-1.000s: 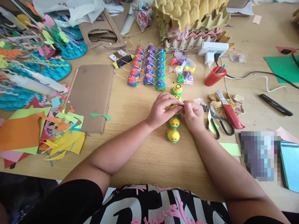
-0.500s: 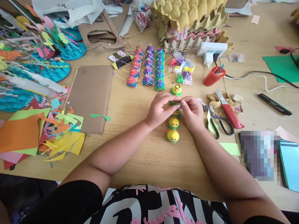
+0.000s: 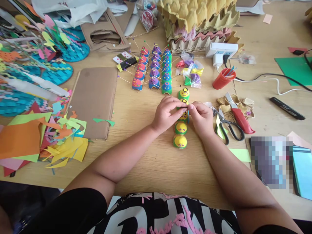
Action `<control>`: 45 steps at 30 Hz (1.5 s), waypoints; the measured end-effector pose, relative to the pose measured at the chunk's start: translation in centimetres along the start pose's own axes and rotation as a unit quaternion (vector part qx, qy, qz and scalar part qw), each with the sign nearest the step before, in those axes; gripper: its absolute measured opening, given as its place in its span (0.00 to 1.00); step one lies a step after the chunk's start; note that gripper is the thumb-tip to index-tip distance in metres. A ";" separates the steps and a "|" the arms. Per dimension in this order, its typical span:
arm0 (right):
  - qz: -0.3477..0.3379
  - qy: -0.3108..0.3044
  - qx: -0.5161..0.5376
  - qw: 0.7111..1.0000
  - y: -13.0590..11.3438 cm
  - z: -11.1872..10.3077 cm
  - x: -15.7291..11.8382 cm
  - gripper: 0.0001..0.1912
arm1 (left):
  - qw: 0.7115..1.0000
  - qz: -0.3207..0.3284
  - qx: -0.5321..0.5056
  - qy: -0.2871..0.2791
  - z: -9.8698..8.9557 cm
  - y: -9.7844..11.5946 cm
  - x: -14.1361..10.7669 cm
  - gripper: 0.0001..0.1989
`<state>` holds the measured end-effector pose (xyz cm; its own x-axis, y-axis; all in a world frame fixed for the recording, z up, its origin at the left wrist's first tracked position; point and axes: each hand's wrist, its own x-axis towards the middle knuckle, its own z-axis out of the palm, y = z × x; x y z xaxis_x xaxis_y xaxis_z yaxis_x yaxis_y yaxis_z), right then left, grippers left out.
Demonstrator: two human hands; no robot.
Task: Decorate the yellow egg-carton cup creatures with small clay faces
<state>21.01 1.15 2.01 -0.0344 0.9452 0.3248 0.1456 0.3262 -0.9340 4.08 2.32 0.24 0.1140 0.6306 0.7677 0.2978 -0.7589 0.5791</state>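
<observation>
In the head view, the left hand (image 3: 167, 113) seems to pinch a thin dark strip (image 3: 183, 108) between thumb and forefinger, over the row of yellow and green cups (image 3: 180, 127) on the table (image 3: 146, 162). The right hand (image 3: 202, 117) meets it there, thumb and forefinger drawn close together; whether they are closed on the strip's far end cannot be told, as the fingers hide it. The three farthest cups carry dark rings (image 3: 185, 91) on top; no ring shows on the nearest two. The step in hand looks like shaping the strip by touch, so a light, even pinch should serve best: a hard squeeze would probably flatten or snap something so thin. Bringing the ends together gently would help keep any curve round. The wrists are best held clear of the painted faces below, and the scissors (image 3: 235, 130) lie just beside the right forearm.
</observation>
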 end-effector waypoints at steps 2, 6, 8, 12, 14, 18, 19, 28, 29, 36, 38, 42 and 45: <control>-0.002 0.003 0.002 1.000 0.0 0.0 0.0 0.29 | 1.000 -0.001 -0.001 -0.001 0.0 0.1 0.0 0.03; -0.001 0.011 -0.018 1.000 -0.1 0.1 -0.1 0.29 | 0.999 -0.033 0.012 -0.022 -0.2 0.1 0.0 0.06; 0.000 0.023 -0.030 0.999 -0.1 0.1 -0.1 0.30 | 0.998 -0.051 0.023 -0.031 -0.2 0.1 0.0 0.08; 0.038 0.098 -0.006 0.994 0.6 0.2 -0.1 0.27 | 0.997 -0.065 0.019 -0.030 -0.3 0.0 0.0 0.10; 0.066 0.147 0.060 0.985 1.2 0.2 0.1 0.22 | 0.997 -0.074 0.006 -0.026 -0.3 0.0 0.0 0.11; 0.113 0.157 0.219 0.956 1.8 -0.2 0.9 0.07 | 0.996 -0.089 -0.015 -0.009 -0.2 -0.3 0.0 0.11; 0.125 0.144 0.239 0.952 1.8 -0.3 1.1 0.06 | 0.996 -0.088 -0.018 -0.006 -0.3 -0.3 0.0 0.11; 0.103 0.012 0.128 0.986 1.0 0.0 0.1 0.24 | 0.998 -0.060 -0.005 -0.007 -0.3 -0.4 -0.1 0.09; 0.087 -0.005 0.106 0.990 0.9 0.0 0.0 0.26 | 0.998 -0.054 -0.001 -0.010 -0.3 -0.4 -0.1 0.09; 0.080 -0.023 0.091 0.992 0.7 0.3 0.0 0.25 | 0.998 -0.054 0.011 -0.036 -0.2 -0.9 -0.3 0.10; 0.087 -0.019 0.107 0.990 0.6 0.3 0.0 0.25 | 0.997 -0.062 0.000 -0.035 -0.1 -0.9 -0.4 0.11; 0.092 -0.003 0.161 0.983 1.1 0.3 0.0 0.25 | 0.995 -0.089 -0.035 -0.029 -0.2 -0.5 -0.5 0.13; 0.078 0.015 0.144 0.986 1.6 0.1 -0.1 0.28 | 0.991 -0.120 -0.046 -0.022 -0.2 -0.3 -0.5 0.13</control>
<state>21.09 1.55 0.49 -0.0029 0.9846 0.1746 -0.1400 0.1725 -0.9750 3.73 2.19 -0.22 0.0930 0.7998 0.5930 0.2344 -0.5964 0.7677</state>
